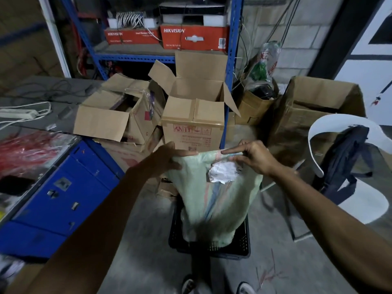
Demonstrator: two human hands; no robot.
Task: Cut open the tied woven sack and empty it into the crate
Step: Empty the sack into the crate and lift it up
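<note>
Evidently the emptying step is in hand: the pale green woven plastic sack [214, 196] is held upended, its lower end inside the black perforated plastic crate [244, 245].
Its top corners are gripped by the left hand [169, 158] and pinched by the right hand [252, 158]; a lift and shake seem called for next.

The room is dim, with flat, cool light that seems to come from overhead. The forearms are dark and underexposed, and soft shadow pools inside the black crate [244, 238]. Wide-angle bending curves the frame's edges. The woven sack [214, 200] shows motion blur low down; corners are soft.
</note>
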